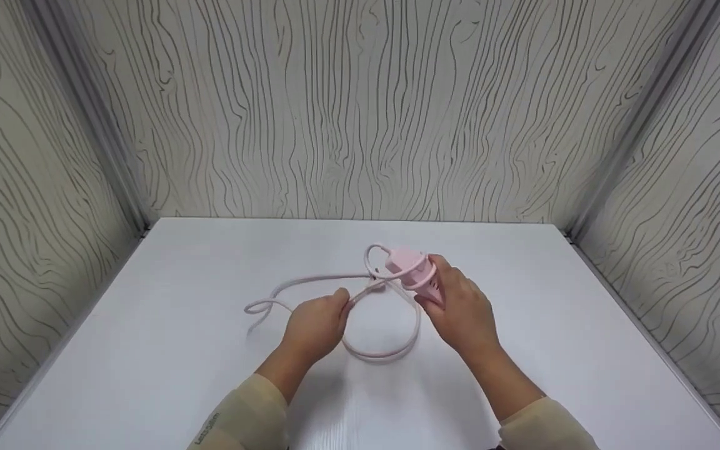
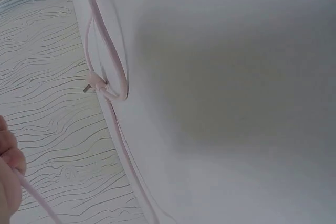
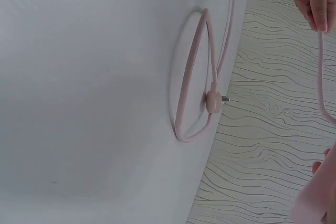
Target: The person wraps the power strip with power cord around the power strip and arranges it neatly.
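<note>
My right hand (image 1: 465,315) grips a small pink power strip (image 1: 405,261) above the table, its dark socket slots showing beside the fingers. A turn of its pink cord (image 1: 380,357) wraps around the strip's body, and a small loop stands off its far end. To the left, my left hand (image 1: 315,325) pinches the cord, which runs across from the strip; the right wrist view also shows this pinch. On the table, the cord's plug (image 3: 213,102) lies with its metal prongs pointing out, beside a round loop of cord. The right fingers are mostly hidden behind the strip in the right wrist view.
The white table (image 1: 166,269) carries the loose cord, which trails left into a small curl. Wood-grain patterned panels (image 1: 335,112) stand behind the table and on both sides, with grey metal posts (image 1: 94,125) at the corners.
</note>
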### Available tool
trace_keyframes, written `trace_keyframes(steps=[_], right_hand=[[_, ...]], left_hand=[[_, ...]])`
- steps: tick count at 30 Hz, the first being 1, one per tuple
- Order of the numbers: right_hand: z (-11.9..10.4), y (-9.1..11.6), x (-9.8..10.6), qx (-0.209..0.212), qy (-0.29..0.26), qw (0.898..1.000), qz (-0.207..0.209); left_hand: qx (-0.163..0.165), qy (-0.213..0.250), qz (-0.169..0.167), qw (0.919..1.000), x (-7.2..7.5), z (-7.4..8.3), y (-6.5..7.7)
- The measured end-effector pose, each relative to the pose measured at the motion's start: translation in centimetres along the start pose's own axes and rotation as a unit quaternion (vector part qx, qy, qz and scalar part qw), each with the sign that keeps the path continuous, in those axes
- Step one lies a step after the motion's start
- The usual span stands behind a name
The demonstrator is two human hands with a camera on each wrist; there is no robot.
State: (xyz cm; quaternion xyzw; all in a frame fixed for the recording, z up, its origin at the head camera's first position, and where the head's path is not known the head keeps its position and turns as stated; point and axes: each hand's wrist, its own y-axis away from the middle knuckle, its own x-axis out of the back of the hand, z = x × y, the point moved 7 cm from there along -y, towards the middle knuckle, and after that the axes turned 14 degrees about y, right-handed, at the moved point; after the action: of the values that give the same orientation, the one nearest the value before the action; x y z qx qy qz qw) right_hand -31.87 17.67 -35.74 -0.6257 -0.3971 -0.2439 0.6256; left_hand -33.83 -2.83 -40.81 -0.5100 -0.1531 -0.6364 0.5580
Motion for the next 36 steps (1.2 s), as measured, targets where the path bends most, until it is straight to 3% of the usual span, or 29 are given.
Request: trace_keyframes(steps=[4, 8, 11, 13, 17, 20, 24, 28, 36], right_hand=[[1.0, 0.0, -0.9, -0.055, -0.047, 0.997, -0.041], [1.6, 0.1, -2.0, -0.104, -0.085, 0.987, -0.092], [1.5, 0.1, -2.7, -0.121, -0.099, 0.980, -0.126], [1.2, 0.0, -2.9, -0.117, -0.094, 0.979, -0.140], [0.6, -0.4, -2.3, -0.089, -0.067, 0.984, -0.142], [0.4, -0.5, -2.0, -0.085, -0.058, 0.985, -0.139], [0.5, -0.6, -1.9, -0.098, -0.063, 0.982, -0.146], [0.4, -0.6, -1.7, -0.095, -0.059, 0.983, -0.146], [0.2, -0.6, -1.5, -0.087, -0.049, 0.984, -0.151]], left_hand=[[-0.068, -0.017, -0.003, 0.9976, 0.3, 1.1, 0.8], [-0.138, -0.048, 0.003, 0.9892, 0.4, 2.3, 1.7], [-0.165, -0.059, 0.012, 0.9845, 0.4, 2.5, 2.2], [-0.159, -0.055, 0.010, 0.9857, 0.2, 2.4, 2.6], [-0.107, -0.033, 0.004, 0.9937, -0.3, 2.2, 3.0], [-0.081, -0.033, 0.024, 0.9958, -0.5, 2.6, 3.1], [-0.087, -0.076, 0.054, 0.9918, -0.3, 4.2, 3.1], [-0.084, -0.121, 0.053, 0.9877, 0.0, 5.1, 2.5], [-0.090, -0.132, 0.047, 0.9860, 0.7, 5.8, 1.6]])
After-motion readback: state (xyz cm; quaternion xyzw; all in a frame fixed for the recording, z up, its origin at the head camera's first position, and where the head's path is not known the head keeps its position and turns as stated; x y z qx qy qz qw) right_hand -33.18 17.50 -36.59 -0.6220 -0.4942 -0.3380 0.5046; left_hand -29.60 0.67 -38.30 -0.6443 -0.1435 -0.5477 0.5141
